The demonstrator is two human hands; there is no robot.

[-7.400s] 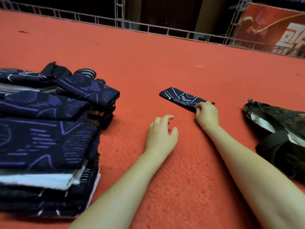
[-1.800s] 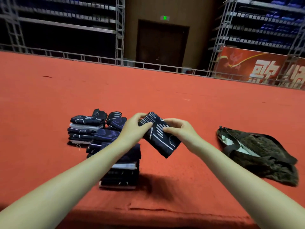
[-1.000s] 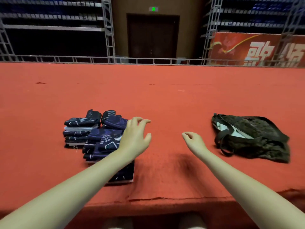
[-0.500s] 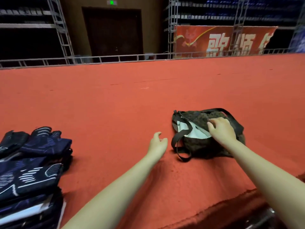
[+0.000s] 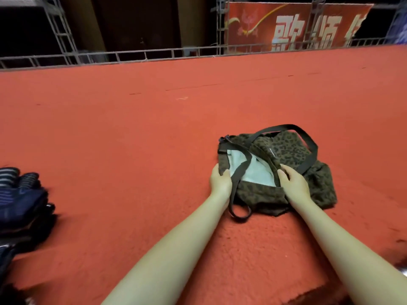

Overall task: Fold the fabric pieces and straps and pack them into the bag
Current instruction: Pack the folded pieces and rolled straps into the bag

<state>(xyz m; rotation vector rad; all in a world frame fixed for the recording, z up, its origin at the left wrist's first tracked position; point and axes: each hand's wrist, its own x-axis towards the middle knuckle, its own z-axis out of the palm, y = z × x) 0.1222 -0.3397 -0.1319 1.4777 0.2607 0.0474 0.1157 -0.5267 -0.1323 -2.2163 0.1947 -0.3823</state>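
A dark leopard-print bag point(image 5: 290, 150) with a pale lining and black straps lies on the red carpet right of centre. My left hand point(image 5: 220, 182) grips the left rim of its mouth, thumb inside. My right hand point(image 5: 294, 182) grips the right rim, and between them the mouth gapes, showing the pale lining. A stack of folded navy patterned fabric pieces point(image 5: 21, 199) sits at the far left edge, apart from both hands.
The red carpeted platform point(image 5: 143, 133) stretches far ahead to a metal railing point(image 5: 154, 55). Its front edge drops off at the lower right point(image 5: 330, 291). A red banner point(image 5: 286, 27) hangs behind the railing.
My left hand has moved right from the carpet onto the bag's left rim. My right hand shifted to the right rim, and the bag's mouth is pulled wider.
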